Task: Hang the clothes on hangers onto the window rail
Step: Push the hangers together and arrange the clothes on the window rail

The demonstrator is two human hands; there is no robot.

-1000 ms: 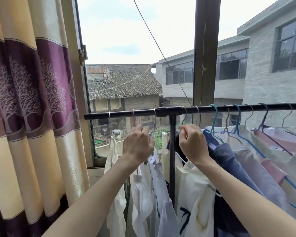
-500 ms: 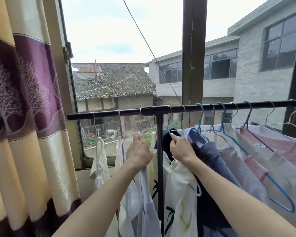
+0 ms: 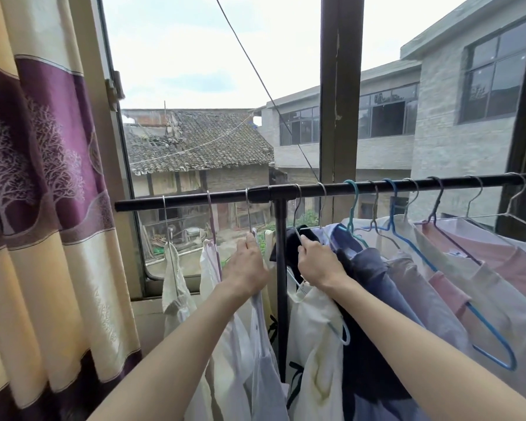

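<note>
Clothes packed along rail, both hands' hold seemingly on hangers.

1. The rail runs across the window, with its upright post dropping from the joint left of the rail's middle.
2. Left of the post, three hangers hook over the rail, each carrying a garment; the left hand is at the hanger nearest the post.
3. Just right of the post, the right hand rests on a garment that hangs below the rail.
4. Further right of the post, a packed row of shirts hangs on hangers along the rail.
5. The curtain hangs well left of the post, past the rail's end.
6. Behind the rail stands the window frame upright, right of the post.
</note>
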